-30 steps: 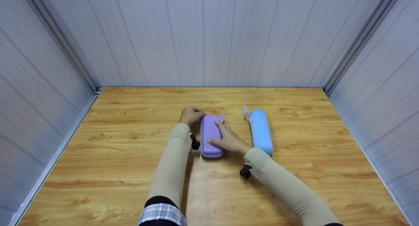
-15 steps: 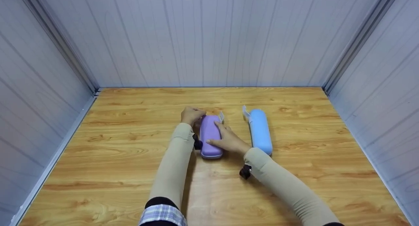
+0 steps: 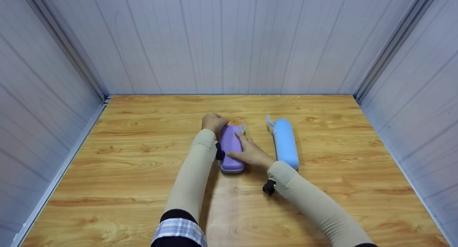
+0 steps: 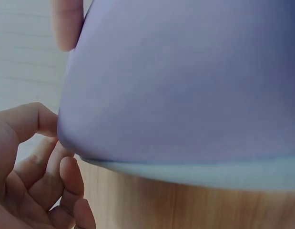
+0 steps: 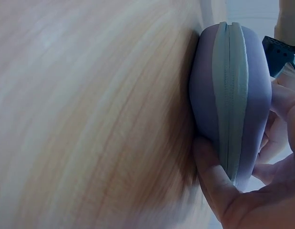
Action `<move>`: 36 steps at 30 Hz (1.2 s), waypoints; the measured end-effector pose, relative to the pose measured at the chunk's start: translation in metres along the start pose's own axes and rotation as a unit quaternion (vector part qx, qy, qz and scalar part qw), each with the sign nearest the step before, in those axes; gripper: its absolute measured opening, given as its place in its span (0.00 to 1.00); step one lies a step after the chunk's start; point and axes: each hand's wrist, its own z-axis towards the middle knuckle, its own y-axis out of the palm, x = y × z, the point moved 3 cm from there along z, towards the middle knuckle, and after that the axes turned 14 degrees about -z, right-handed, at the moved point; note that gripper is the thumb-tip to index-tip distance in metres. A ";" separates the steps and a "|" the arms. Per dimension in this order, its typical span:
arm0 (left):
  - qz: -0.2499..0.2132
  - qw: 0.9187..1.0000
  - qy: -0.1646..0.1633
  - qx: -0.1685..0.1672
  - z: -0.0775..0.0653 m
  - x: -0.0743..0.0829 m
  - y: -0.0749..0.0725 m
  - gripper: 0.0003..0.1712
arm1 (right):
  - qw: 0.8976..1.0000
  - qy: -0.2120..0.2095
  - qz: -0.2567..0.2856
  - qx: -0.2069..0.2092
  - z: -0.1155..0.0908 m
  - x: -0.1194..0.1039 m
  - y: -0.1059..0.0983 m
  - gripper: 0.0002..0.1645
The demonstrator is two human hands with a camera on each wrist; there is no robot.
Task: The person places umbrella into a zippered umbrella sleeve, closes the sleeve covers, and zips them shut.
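A purple zippered hard case (image 3: 232,164) lies lengthwise on the wooden table, a white tag at its far-right corner. My left hand (image 3: 214,122) is at its far-left corner; in the left wrist view the thumb and curled fingers (image 4: 48,176) pinch at the zipper line, the zipper pull hidden by them. From the right side my right hand (image 3: 251,153) grips the case, its spread thumb and fingertip on the top. The right wrist view shows the pale zipper band (image 5: 229,95) running round the case, closed along the visible stretch. A blue case (image 3: 285,143) lies to the right.
The blue case carries a white tag (image 3: 270,123) at its far end, and the right wrist is close beside its near end. Pale panel walls (image 3: 229,43) enclose the wooden table (image 3: 125,161) at the back and both sides.
My left hand has shifted slightly right and away along the purple case's far-left corner, its wrist now turned over the case's left edge. The right hand and both cases stay in place.
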 end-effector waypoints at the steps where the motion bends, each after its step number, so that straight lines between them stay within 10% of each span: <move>1: 0.000 1.000 0.000 0.000 0.000 0.001 0.001 0.06 | 1.000 0.000 -0.002 0.000 0.000 0.000 0.000 0.60; 13: -0.053 0.995 0.000 -0.087 -0.004 -0.002 -0.005 0.15 | 1.000 0.008 0.003 0.004 0.000 -0.002 -0.002 0.59; 24: -0.109 0.960 -0.079 -0.244 -0.030 -0.024 -0.018 0.37 | 1.000 0.011 0.011 0.013 0.001 0.002 -0.005 0.59; 36: -0.114 0.955 -0.091 -0.258 -0.056 -0.032 -0.013 0.45 | 1.000 -0.010 0.012 0.012 0.005 0.004 -0.006 0.58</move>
